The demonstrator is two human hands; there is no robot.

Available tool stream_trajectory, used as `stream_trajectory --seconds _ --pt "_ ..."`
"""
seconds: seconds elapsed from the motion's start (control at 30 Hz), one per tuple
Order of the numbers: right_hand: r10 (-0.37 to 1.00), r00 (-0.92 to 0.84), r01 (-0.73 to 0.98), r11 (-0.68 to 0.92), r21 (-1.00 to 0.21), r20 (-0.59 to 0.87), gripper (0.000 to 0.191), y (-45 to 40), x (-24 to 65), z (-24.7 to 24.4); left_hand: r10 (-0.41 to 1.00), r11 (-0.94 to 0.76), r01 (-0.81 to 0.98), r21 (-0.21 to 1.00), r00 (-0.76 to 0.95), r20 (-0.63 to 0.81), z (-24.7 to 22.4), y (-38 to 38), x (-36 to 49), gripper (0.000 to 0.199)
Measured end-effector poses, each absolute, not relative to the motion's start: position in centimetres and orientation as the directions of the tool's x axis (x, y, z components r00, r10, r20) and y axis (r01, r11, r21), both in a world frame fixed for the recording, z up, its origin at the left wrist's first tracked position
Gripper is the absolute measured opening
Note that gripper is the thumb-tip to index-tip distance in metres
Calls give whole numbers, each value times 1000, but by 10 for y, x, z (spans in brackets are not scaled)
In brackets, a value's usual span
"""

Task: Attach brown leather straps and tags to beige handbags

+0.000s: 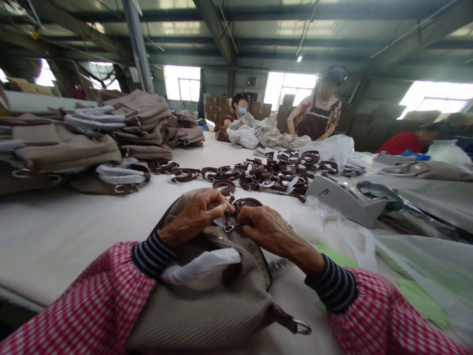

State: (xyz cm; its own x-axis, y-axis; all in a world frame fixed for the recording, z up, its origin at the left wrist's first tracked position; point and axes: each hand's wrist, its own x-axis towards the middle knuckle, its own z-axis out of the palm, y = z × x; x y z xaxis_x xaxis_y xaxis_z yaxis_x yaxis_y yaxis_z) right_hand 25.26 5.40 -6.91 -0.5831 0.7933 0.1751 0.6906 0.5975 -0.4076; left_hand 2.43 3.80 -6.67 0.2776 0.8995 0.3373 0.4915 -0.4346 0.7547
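A taupe ribbed bag [199, 310] lies in front of me, its white-wrapped handle [203, 264] across the top and a metal ring on a brown tab [291, 323] at its right. Over the bag's far end, my left hand [201, 214] pinches part of a coiled brown strap [248, 203]. Close beside it, my right hand [264, 229] has its fingers curled at the same strap. Between the two hands shows a silver metal clasp [229, 227]. My fingertips partly hide the strap's end.
Coiled brown straps [258, 172] lie heaped beyond the bag. Stacked taupe bags [140, 123] stand at the left. A grey tape dispenser [343, 197], clear plastic and green sheets [421, 301] are at the right. Several people are across the table [74, 231].
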Motion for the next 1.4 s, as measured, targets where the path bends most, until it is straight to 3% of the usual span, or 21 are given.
stream_trajectory --seconds 0.1,0.23,0.5,0.6,0.73,0.9,1.0,1.1,1.23,1.4 --pt "771 -614 738 637 -222 171 18 50 255 -66 930 -335 312 889 262 258 -65 39 20 27" --pt "732 -656 739 672 -40 184 14 51 257 -73 928 -309 185 933 275 253 -69 44 14 27" --pt "603 -736 637 771 12 306 20 63 269 -93 899 -361 184 914 330 288 -71 42 9 27" --pt "665 -702 693 720 31 256 21 61 269 -83 882 -424 275 863 343 324 -69 42 10 29" --pt "742 -622 755 653 -60 250 16 63 268 -70 897 -400 305 864 325 300 -69 43 13 29" --pt "761 -596 608 635 -476 255 17 70 264 -75 885 -429 387 816 361 294 -69 46 13 29" --pt "696 -667 450 660 -601 266 14 72 260 -84 887 -431 396 811 349 301 -70 47 11 31" --pt "669 -682 395 678 -620 297 11 72 259 -90 897 -432 442 786 303 323 -70 47 9 27" --pt "670 -636 399 710 -580 383 10 68 257 -90 859 -506 614 606 293 421 -67 44 4 19" --pt "601 -642 332 778 -534 477 8 57 235 -80 921 -384 551 741 175 347 -65 42 4 31"
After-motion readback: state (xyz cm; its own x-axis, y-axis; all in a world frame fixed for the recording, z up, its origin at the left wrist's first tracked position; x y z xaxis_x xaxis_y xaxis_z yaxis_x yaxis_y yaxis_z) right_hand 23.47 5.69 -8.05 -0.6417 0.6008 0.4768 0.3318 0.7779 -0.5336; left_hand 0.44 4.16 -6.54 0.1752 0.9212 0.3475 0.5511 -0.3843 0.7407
